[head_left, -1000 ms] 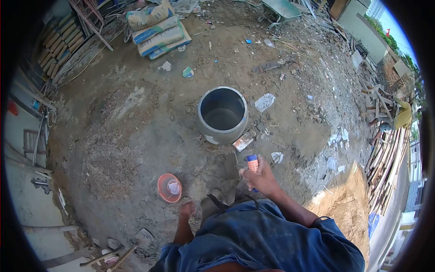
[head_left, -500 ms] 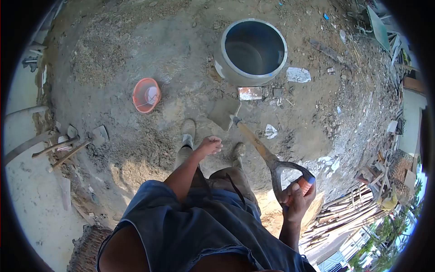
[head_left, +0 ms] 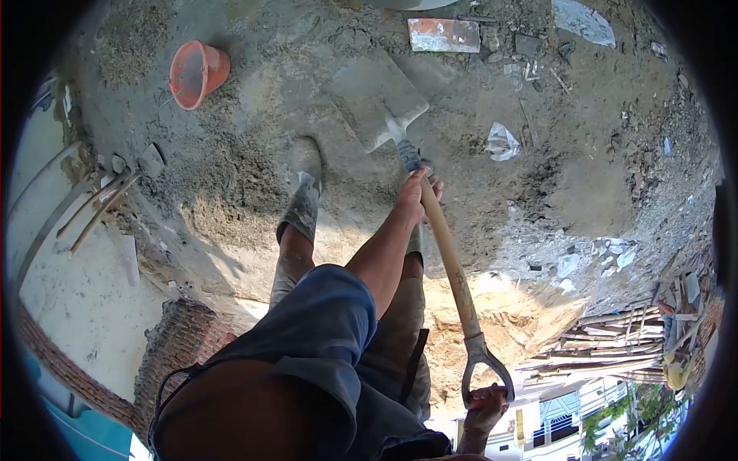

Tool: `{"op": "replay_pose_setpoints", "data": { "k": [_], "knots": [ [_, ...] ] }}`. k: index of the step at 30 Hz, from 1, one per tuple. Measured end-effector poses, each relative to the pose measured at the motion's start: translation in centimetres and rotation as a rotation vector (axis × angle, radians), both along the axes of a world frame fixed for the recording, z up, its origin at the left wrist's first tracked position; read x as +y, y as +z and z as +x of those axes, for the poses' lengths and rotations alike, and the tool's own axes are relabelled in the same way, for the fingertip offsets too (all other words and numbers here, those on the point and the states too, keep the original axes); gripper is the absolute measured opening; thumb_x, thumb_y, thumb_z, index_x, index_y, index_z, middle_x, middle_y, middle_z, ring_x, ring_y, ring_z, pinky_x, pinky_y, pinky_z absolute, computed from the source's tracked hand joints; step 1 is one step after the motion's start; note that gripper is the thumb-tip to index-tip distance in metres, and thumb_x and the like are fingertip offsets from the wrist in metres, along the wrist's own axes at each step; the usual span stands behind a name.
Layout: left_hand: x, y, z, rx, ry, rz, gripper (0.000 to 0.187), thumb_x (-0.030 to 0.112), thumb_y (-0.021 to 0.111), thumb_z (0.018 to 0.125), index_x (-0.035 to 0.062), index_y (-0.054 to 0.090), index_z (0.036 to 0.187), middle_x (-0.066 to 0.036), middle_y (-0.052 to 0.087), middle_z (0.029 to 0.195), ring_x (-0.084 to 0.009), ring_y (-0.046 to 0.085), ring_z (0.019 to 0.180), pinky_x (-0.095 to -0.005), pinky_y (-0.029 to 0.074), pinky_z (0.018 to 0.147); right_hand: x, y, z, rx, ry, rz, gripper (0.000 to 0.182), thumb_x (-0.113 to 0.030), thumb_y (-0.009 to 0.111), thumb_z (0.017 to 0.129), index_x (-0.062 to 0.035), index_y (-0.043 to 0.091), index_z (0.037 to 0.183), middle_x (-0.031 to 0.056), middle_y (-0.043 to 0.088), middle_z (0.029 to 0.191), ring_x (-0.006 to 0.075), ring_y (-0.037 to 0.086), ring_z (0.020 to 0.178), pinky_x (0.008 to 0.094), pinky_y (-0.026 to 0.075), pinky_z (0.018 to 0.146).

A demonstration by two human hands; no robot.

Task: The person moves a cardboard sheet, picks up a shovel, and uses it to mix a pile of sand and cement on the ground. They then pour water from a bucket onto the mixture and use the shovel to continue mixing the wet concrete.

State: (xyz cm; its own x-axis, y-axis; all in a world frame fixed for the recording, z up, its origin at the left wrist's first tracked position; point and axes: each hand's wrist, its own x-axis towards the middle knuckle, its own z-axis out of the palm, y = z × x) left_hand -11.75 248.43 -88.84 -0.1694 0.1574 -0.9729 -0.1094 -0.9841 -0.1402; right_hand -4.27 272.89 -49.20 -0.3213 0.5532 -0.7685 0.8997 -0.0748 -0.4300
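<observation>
From the head camera, looking straight down: the shovel runs on a slant, its flat grey blade resting on the dirt up top and its wooden shaft coming down toward the person. The left hand is wrapped around the shaft low down, just above the metal neck, fingers curled over the wood. The right hand is closed on the D-shaped grip at the near end, close to the bottom edge of the picture. Left of the blade a grey boot stands in loose soil; the other leg is mostly hidden behind the left arm. There's bare packed ground all around the blade, and open dirt to its right as far as a crumpled plastic scrap. Just beyond the blade's far edge lies a brick, near but not touching. An orange bucket lies tipped on its side at upper left, well apart from the blade. Further left, a few long-handled tools lie by the edge of a pale slab. Down at the right, past a sandy heap, stacked timber hems that side in.
</observation>
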Motion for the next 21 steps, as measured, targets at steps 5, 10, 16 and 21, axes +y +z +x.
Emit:
{"op": "replay_pose_setpoints", "data": {
  "k": [5,10,16,21],
  "knots": [
    [2.4,-2.8,3.4,-0.156,-0.389,-0.296,0.019,0.014,0.064,0.077,0.0075,0.05,0.066,-0.004,0.05,0.058,-0.0146,0.047,0.042,-0.0305,0.04,0.039,3.1,-4.8,7.6,-0.212,0.025,0.3,0.025,-0.02,0.048,0.08,-0.0105,0.043,0.057,0.0029,0.044,0.047,0.0146,0.042,0.04,0.0296,0.035,0.041],
    [7.7,0.0,7.1,-0.235,-0.495,-0.161,0.017,0.002,0.06,0.071,0.0057,0.044,0.065,-0.005,0.045,0.053,-0.0156,0.047,0.038,-0.0298,0.036,0.033,6.3,-2.9,14.1,-0.18,-0.233,0.555,0.041,-0.03,0.048,0.086,-0.0143,0.038,0.05,0.0022,0.036,0.036,0.0142,0.037,0.03,0.0284,0.034,0.033],
    [-1.0,-3.7,4.1,-0.161,-0.422,-0.271,0.018,-0.001,0.058,0.069,0.0072,0.043,0.064,-0.003,0.044,0.052,-0.0152,0.044,0.037,-0.0305,0.034,0.033,4.1,-10.4,14.6,-0.176,-0.249,0.476,0.028,-0.03,0.05,0.083,-0.0102,0.04,0.065,0.0012,0.036,0.044,0.0143,0.038,0.036,0.0277,0.034,0.034],
    [-22.7,-8.1,-6.1,-0.048,-0.456,-0.352,0.012,0.006,0.06,0.078,0.0024,0.05,0.073,-0.006,0.048,0.063,-0.0169,0.048,0.05,-0.0337,0.043,0.045,-12.7,-17.2,5.0,0.04,0.185,0.263,0.02,-0.019,0.05,0.081,-0.0061,0.039,0.07,0.0026,0.041,0.05,0.0119,0.041,0.042,0.026,0.036,0.038]
  ]
}}
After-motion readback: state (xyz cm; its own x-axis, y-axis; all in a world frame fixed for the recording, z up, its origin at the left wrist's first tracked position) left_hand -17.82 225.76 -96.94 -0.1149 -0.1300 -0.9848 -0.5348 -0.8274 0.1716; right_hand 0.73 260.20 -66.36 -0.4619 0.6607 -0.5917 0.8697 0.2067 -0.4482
